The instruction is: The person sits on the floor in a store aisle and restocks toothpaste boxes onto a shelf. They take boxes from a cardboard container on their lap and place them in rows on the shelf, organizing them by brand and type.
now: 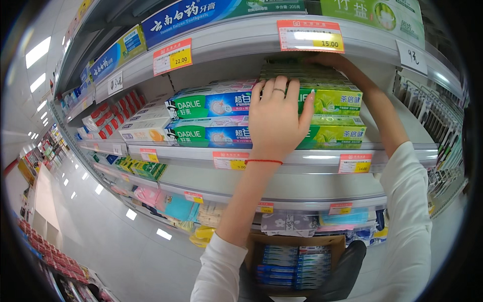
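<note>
My left hand (281,117) lies with spread fingers across the front of stacked toothpaste boxes, where blue-and-green Darlie boxes (211,104) meet green-and-yellow Darlie boxes (334,102). It wears a ring, and a red cord circles the wrist. Fingertips rest at the top edge of the upper row; no box is plainly gripped. My right hand (324,60) reaches deep over the back of the green-and-yellow rows, under the upper shelf. Shadow and the shelf edge hide most of its fingers, so its hold cannot be made out.
The upper shelf lip (241,41) overhangs both hands. White toothpaste boxes (145,126) stand at the left. Hanging toothbrush packs (430,109) are at the right. Below, an open cardboard box (339,243) holds blue toothpaste boxes between the person's legs. Folded cloths (288,224) lie on the bottom shelf.
</note>
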The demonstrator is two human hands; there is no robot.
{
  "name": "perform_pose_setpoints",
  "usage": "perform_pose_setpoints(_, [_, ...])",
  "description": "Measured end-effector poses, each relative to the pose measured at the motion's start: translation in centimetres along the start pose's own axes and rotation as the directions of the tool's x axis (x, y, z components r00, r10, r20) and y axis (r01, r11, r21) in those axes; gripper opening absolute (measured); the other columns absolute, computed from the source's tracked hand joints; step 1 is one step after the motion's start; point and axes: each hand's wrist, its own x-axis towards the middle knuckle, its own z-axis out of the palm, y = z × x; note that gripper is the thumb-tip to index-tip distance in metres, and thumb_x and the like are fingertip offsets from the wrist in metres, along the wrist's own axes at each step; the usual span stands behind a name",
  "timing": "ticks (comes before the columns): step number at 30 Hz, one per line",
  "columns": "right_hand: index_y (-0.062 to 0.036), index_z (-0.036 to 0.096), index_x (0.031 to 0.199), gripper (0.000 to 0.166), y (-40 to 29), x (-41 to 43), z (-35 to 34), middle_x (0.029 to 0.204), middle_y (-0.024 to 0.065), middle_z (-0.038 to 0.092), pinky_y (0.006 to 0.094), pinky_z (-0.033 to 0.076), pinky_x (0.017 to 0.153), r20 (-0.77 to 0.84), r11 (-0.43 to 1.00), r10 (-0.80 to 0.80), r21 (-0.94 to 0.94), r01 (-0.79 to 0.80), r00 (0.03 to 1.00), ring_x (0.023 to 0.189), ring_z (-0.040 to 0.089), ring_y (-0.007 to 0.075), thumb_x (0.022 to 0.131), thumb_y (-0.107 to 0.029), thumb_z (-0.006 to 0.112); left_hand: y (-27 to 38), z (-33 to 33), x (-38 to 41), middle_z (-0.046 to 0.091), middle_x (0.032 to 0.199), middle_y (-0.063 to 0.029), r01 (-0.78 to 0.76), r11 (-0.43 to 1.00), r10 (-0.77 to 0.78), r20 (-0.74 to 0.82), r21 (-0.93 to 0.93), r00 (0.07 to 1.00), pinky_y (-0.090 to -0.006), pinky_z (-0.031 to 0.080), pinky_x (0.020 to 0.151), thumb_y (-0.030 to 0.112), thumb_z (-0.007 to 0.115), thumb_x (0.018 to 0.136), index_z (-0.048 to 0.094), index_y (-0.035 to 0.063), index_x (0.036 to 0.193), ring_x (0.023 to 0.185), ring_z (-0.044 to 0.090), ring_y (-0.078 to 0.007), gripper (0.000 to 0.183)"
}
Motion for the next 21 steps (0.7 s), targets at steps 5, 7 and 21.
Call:
perform_pose_setpoints(5, [-0.0018,0.066,0.100,0.043,0.0,-1.1,-1.1,0.093,0.0126,0.065,0.0313,0.044,0.080,0.053,1.000,-0.011,0.005,0.011,0.999,0.087,0.059,0.0185,0.076,-0.038,0.066,0.5,0.4,0.3,0.058,0.090,-0.0095,-0.008,1.000,0.008,-0.019,-0.023,1.000,-0.0364,0.040,0.082,0.022,0.057,0.082,0.061,0.0030,0.092,0.083,0.055,-0.0266,0.022])
perform_pose_setpoints(7, [-0.0016,0.067,0.096,0.043,0.0,-1.3,-0.9,0.089,0.0124,0.065,0.0318,0.044,0.078,0.034,0.999,-0.027,-0.030,0.028,0.999,0.083,0.059,0.0180,0.077,-0.041,0.064,0.5,0.4,0.3,0.058,0.089,-0.0095,-0.008,1.000,0.007,-0.023,-0.026,1.000,-0.0364,0.040,0.082,0.022,0.057,0.082,0.062,0.0028,0.092,0.083,0.055,-0.0264,0.022])
perform_pose_setpoints(21, [0.0015,0.064,0.098,0.057,-0.1,-0.6,-0.6,0.095,0.0157,0.064,0.0331,0.044,0.081,0.047,0.987,0.001,-0.161,0.007,0.999,0.089,0.059,0.0228,0.077,-0.051,0.060,0.3,0.5,0.3,0.058,0.090,-0.0093,-0.016,0.999,0.015,-0.033,-0.031,0.999,-0.0363,0.040,0.082,0.022,0.057,0.082,0.062,0.0027,0.092,0.083,0.055,-0.0256,0.022])
